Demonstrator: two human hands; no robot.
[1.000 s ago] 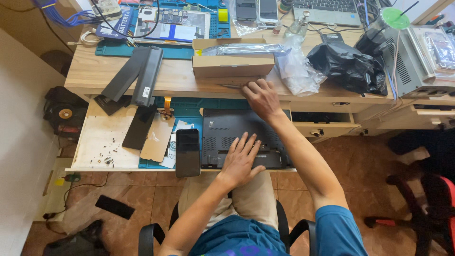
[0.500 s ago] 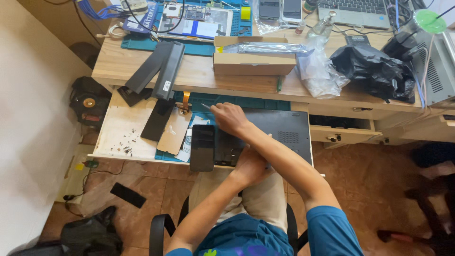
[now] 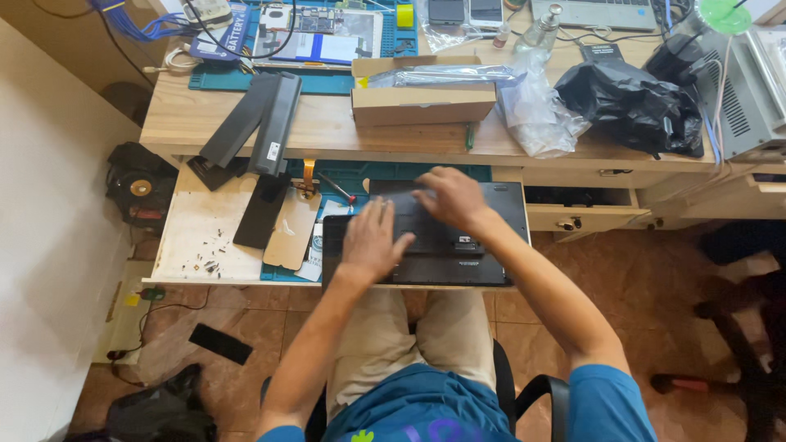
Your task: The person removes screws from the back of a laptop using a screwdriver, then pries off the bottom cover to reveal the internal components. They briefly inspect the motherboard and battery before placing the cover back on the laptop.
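Both hands rest on the laptop (image 3: pixel 426 237), a dark slab lying flat on the pull-out shelf (image 3: pixel 205 229) under the bench (image 3: pixel 327 131). Its long axis runs side to side, directly under the hands.

Left hand (image 3: pixel 372 239): spread flat, palm down, on the near-left part; grasping nothing. Right hand (image 3: pixel 449 196): fingers bent, tips pressing the far edge near the middle; whether it grips anything, cannot tell. The right hand is nearer the far edge, the left nearer the front.

Left of the hands: screwdriver (image 3: pixel 336 188), tan panel (image 3: pixel 291 231), loose screws (image 3: pixel 205 260). Beyond: cardboard box (image 3: pixel 422 102).
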